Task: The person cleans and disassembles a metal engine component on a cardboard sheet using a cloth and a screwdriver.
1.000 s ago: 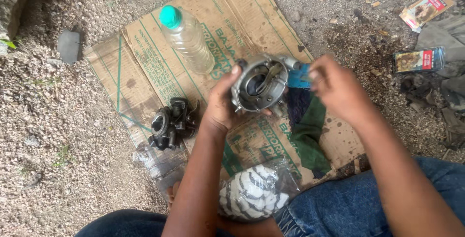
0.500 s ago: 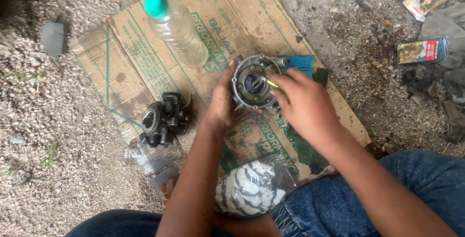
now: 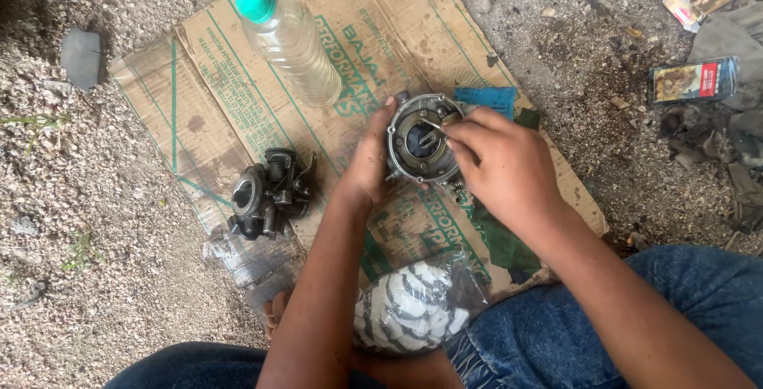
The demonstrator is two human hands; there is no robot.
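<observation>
hands on a round grey metal carburetor cover (image 3: 423, 141) above flattened brown cardboard (image 3: 238, 95).
our left hand (image 3: 367, 162) is clamped on its rim; our right hand (image 3: 501, 162) pinches a thin tool into its centre. black carburetor body (image 3: 269, 192) and clear plastic bottle (image 3: 290, 43) lie left.
</observation>
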